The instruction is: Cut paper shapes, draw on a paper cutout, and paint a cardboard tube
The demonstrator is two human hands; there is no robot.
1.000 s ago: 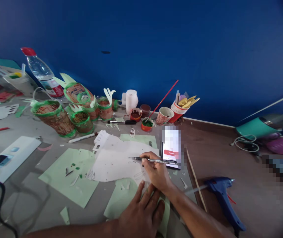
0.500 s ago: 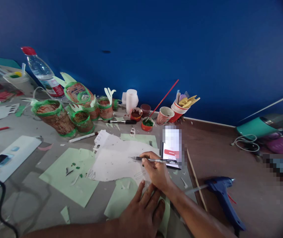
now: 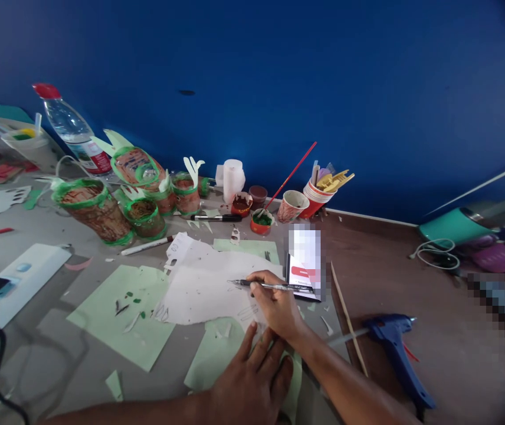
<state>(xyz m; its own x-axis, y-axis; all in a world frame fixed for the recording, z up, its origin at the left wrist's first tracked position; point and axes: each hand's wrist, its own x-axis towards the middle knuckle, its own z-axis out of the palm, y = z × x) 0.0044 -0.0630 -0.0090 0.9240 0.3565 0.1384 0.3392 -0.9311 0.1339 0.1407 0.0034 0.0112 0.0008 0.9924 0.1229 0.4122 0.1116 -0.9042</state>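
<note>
My right hand (image 3: 279,304) is closed around a pen (image 3: 274,286), whose tip points left over a torn-edged white sheet of paper (image 3: 208,271). Small pencil-like shapes are drawn on the sheet near its lower edge. My left hand (image 3: 252,372) lies flat, fingers spread, on the lower right of the sheet and the green paper (image 3: 208,360) beneath. A phone (image 3: 304,265) with a lit screen rests just right of the pen. Another green sheet (image 3: 115,330) with scraps on it lies to the left.
Green-and-brown painted containers (image 3: 97,212) and a water bottle (image 3: 73,133) stand at the back left. Paint pots (image 3: 261,223), a red brush (image 3: 292,174) and paper cups (image 3: 294,206) stand near the wall. A blue glue gun (image 3: 398,348) and a wooden stick (image 3: 348,319) lie on the right.
The whole view has shifted very slightly, so things appear a little further left. My hands and the pen keep nearly the same place on the paper.
</note>
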